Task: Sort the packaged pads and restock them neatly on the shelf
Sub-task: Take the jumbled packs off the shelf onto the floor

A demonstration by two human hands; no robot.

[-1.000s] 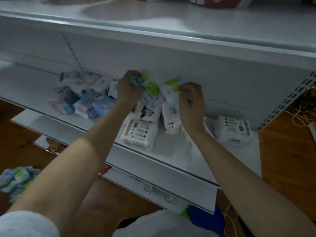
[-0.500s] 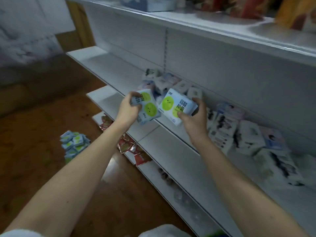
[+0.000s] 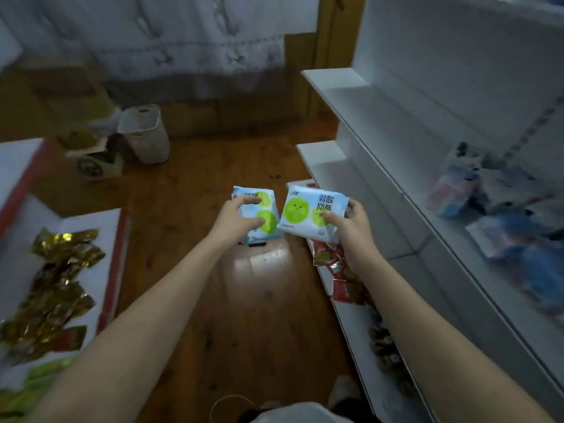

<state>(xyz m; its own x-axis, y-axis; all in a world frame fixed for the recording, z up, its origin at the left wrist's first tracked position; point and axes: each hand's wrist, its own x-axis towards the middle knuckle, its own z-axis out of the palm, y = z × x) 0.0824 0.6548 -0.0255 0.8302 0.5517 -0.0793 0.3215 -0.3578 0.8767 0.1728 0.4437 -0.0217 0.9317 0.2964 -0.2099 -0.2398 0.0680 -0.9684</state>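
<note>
Packs of pads, two, pale blue with green circles, both held above the wooden floor (image 3: 189,209), beside the shelf and clear of it. Left pack (image 3: 259,218): gripped by the left hand (image 3: 236,219), fingers curled over its front face. Right pack (image 3: 311,213): printed face up, pinched along its lower right edge by the right hand (image 3: 354,230), thumb on top. The two packs sit just beside each other, edges nearly touching.

Shelf (image 3: 381,141): white, several tiers, on the person's right. More packaged pads (image 3: 488,196), blurred, lie heaped on an upper tier. Red sachets (image 3: 335,264) lie on the lowest tier, below the right hand.

White basket (image 3: 145,134): stands on the floor further back. Gold wrappers (image 3: 58,285): spread on a white surface at the far left.
</note>
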